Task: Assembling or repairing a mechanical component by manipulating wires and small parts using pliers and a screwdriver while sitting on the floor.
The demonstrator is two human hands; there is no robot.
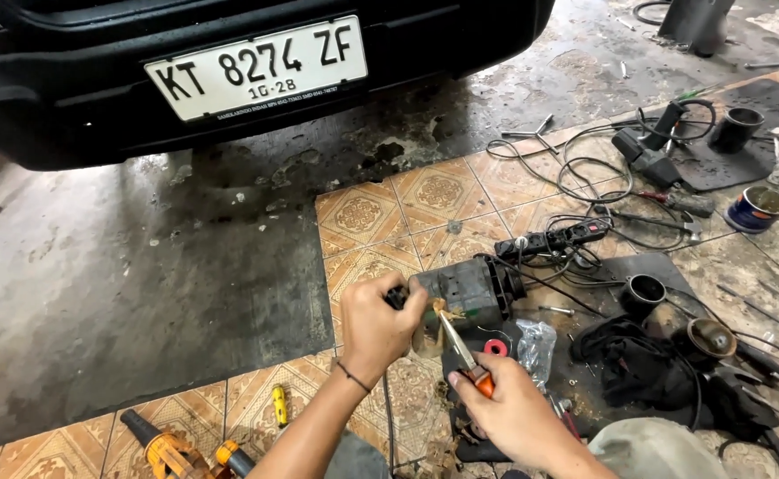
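— On the tiled floor (434, 195), behind a black car bumper (70, 98), what lies at centre?
— One grey motor housing (465, 288), beside a black power strip (554, 239).
— Left hand (376, 328)?
— Closed on a black part at the housing's left end.
— Right hand (518, 412)?
— Gripping orange-handled pliers (462, 350), tips touching copper wire beside the housing.
— Nearby?
— One yellow drill (172, 452), lower left.

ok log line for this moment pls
left hand: grips black cable end at grey motor unit | right hand: holds orange-handled pliers, tips at same spot | floor: tiles, power strip
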